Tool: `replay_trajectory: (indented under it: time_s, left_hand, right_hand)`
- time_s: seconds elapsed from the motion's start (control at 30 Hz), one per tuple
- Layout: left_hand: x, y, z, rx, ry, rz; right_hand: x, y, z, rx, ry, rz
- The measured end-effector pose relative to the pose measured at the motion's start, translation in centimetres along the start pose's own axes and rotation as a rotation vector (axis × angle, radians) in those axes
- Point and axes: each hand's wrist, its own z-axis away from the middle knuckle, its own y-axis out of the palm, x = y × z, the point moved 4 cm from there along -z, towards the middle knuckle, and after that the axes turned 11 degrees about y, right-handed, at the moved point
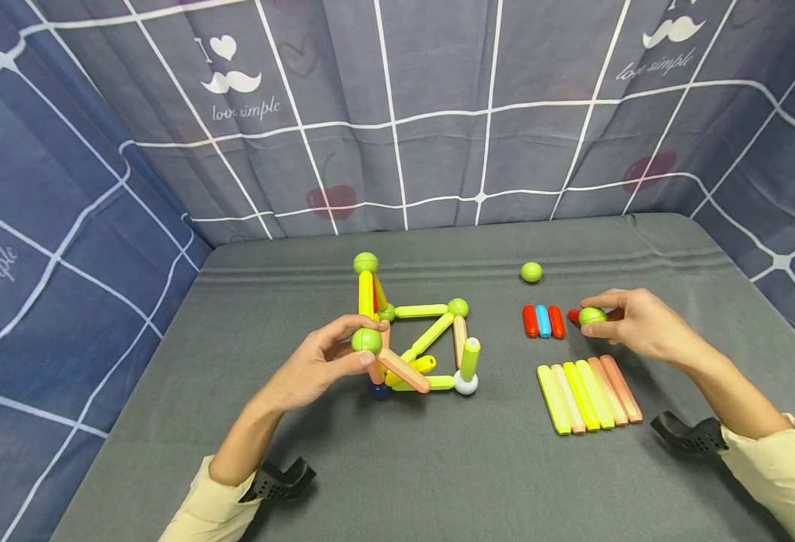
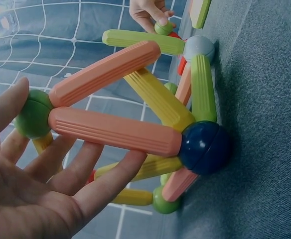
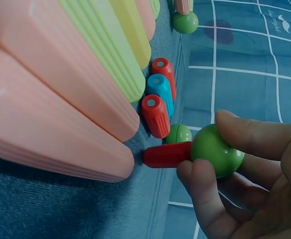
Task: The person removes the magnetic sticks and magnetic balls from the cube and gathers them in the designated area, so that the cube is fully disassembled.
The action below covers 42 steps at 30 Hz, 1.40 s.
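Note:
A frame of magnetic building sticks and balls (image 1: 424,310) stands on the table at the centre. My left hand (image 1: 326,354) holds a green ball (image 1: 367,341) at its near upper corner. From that ball one salmon stick (image 2: 118,130) runs down to a dark blue ball (image 2: 206,148), and another salmon stick (image 2: 105,72) juts out with a free end. On the right, my right hand (image 1: 641,324) pinches a green ball (image 3: 216,150) between thumb and fingers. A short red stick (image 3: 166,155) is attached to this ball and points away from the hand.
Two short red sticks and a blue stick (image 1: 543,321) lie side by side left of my right hand. A loose green ball (image 1: 531,272) sits behind them. Nearer lies a row of several long sticks (image 1: 590,395). Grey curtains (image 1: 438,173) surround the table.

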Motion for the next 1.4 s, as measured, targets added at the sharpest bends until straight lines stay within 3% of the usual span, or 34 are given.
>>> replay_trajectory:
  time_s: [0.3,0.5,0.8,1.03,1.4]
  left_hand:
    - [0.1,0.0,0.1,-0.003,-0.014,0.004]
    - [0.1,0.0,0.0,-0.001,-0.005,0.018]
    - [0.1,0.1,0.0,-0.003,-0.010,0.012]
    - [0.1,0.0,0.0,-0.008,-0.025,-0.002]
    - [0.1,0.0,0.0,-0.012,-0.022,0.007]
  right_hand:
    - [0.7,0.1,0.1,-0.036,-0.065,0.091]
    - [0.4,0.8,0.2,0.034,-0.023,0.095]
    - [-0.4,1.0,-0.2,0.060,-0.008,0.006]
    - [-1.2,1.4,-0.9,0.159,0.071,-0.148]
    - [-1.6,1.7,-1.9,0.232,0.132,-0.299]
